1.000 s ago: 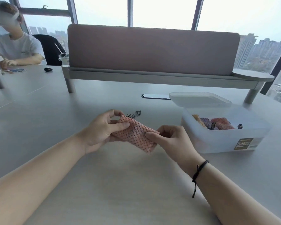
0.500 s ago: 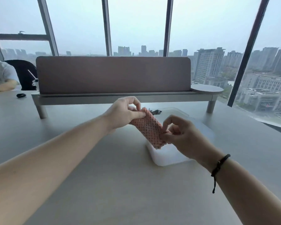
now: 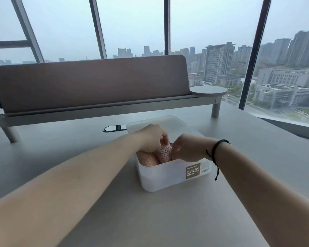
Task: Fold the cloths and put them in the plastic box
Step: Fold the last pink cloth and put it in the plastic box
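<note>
This is an office high up in a tall building. A wide, smooth grey bench runs across the room, the shared-desk kind, with a long padded brown-grey divider screen standing on a raised grey metal shelf set on round legs. The shelf ends in a small round grey side platform. A dark oval cable port is cut into the bench top just in front of the shelf. Behind it, floor-to-ceiling glass with dark slanted metal window frames looks out and down on hazy grey high-rise towers and lower rooftops.
</note>
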`<move>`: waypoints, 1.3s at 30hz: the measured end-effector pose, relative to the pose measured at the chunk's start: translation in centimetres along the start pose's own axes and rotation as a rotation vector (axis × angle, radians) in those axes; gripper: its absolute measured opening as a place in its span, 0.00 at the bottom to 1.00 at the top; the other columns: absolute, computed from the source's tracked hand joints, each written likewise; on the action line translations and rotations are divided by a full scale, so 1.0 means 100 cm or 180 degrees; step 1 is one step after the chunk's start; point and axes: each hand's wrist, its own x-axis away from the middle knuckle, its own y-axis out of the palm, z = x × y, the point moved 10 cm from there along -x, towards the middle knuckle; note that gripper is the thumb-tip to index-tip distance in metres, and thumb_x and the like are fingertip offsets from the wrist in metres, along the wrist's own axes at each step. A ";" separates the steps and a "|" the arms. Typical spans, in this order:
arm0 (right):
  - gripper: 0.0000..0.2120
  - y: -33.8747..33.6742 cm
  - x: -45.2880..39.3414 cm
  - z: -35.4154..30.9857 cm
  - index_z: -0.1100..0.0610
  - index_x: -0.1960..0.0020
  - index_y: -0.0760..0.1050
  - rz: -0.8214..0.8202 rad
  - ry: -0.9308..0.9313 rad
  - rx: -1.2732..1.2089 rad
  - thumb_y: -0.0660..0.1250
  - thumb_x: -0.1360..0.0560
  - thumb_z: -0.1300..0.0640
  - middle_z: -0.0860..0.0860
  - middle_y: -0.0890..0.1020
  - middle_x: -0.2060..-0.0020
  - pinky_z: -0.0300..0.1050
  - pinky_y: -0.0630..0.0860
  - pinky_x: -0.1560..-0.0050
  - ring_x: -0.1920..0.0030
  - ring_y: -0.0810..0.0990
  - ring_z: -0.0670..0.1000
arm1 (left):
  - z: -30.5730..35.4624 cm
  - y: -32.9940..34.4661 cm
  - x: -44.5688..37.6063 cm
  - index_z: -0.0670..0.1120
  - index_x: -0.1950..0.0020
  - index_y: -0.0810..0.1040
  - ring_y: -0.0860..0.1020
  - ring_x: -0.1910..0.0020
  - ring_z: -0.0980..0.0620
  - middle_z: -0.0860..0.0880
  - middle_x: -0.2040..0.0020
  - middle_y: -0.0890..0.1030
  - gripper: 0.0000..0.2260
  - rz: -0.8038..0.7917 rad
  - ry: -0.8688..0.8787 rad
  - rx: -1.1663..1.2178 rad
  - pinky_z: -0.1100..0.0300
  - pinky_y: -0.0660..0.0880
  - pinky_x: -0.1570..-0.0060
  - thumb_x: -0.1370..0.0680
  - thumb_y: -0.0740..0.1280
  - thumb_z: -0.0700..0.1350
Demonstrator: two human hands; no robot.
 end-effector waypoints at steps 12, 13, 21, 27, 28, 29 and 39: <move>0.17 0.015 0.002 0.004 0.57 0.61 0.68 -0.0330 0.0301 0.0983 0.55 0.17 0.49 0.52 0.72 0.63 0.43 0.67 0.61 0.61 0.70 0.53 | 0.006 0.001 0.003 0.51 0.45 0.84 0.79 0.46 0.43 0.48 0.44 0.82 0.09 0.0440 0.0115 -0.1165 0.56 0.74 0.52 0.22 0.67 0.51; 0.18 0.015 0.006 0.002 0.56 0.62 0.66 -0.0337 0.0339 0.1031 0.55 0.17 0.48 0.52 0.70 0.64 0.43 0.64 0.64 0.62 0.69 0.52 | 0.004 0.002 0.003 0.50 0.46 0.84 0.79 0.46 0.43 0.48 0.45 0.82 0.11 0.0352 0.0081 -0.1197 0.55 0.75 0.52 0.21 0.66 0.53; 0.12 0.037 0.026 -0.038 0.55 0.55 0.70 -0.0151 0.0049 0.0745 0.54 0.17 0.51 0.55 0.75 0.55 0.44 0.70 0.54 0.55 0.72 0.56 | -0.031 0.000 0.052 0.55 0.36 0.79 0.76 0.37 0.48 0.53 0.37 0.79 0.14 0.0059 -0.0093 -0.0835 0.53 0.74 0.42 0.19 0.61 0.54; 0.17 0.046 0.042 -0.092 0.52 0.58 0.78 0.0270 -0.0310 0.0690 0.60 0.22 0.42 0.50 0.81 0.59 0.45 0.77 0.56 0.55 0.79 0.54 | -0.090 -0.020 0.100 0.49 0.41 0.83 0.81 0.48 0.54 0.51 0.47 0.85 0.12 0.0374 -0.0407 -0.0067 0.56 0.78 0.45 0.23 0.68 0.48; 0.14 0.039 0.044 -0.095 0.50 0.54 0.81 0.0504 -0.0410 0.0565 0.62 0.23 0.41 0.48 0.83 0.57 0.45 0.79 0.54 0.55 0.81 0.51 | -0.099 -0.024 0.108 0.47 0.42 0.84 0.81 0.50 0.55 0.50 0.49 0.85 0.12 0.0438 -0.0426 0.0022 0.57 0.78 0.45 0.24 0.70 0.47; 0.12 0.028 0.048 -0.097 0.48 0.53 0.82 0.0795 -0.0511 0.0381 0.65 0.24 0.41 0.46 0.84 0.59 0.45 0.80 0.54 0.57 0.82 0.49 | -0.108 -0.031 0.117 0.46 0.43 0.84 0.82 0.53 0.55 0.50 0.51 0.85 0.11 0.0560 -0.0434 0.0140 0.57 0.79 0.46 0.25 0.72 0.45; 0.24 0.071 -0.007 -0.027 0.52 0.29 0.72 0.1146 0.0058 -0.3828 0.67 0.24 0.63 0.49 0.82 0.40 0.52 0.75 0.39 0.39 0.79 0.53 | -0.204 -0.028 0.177 0.44 0.31 0.74 0.76 0.43 0.51 0.49 0.36 0.76 0.19 0.1633 -0.1872 0.2849 0.68 0.70 0.50 0.21 0.68 0.47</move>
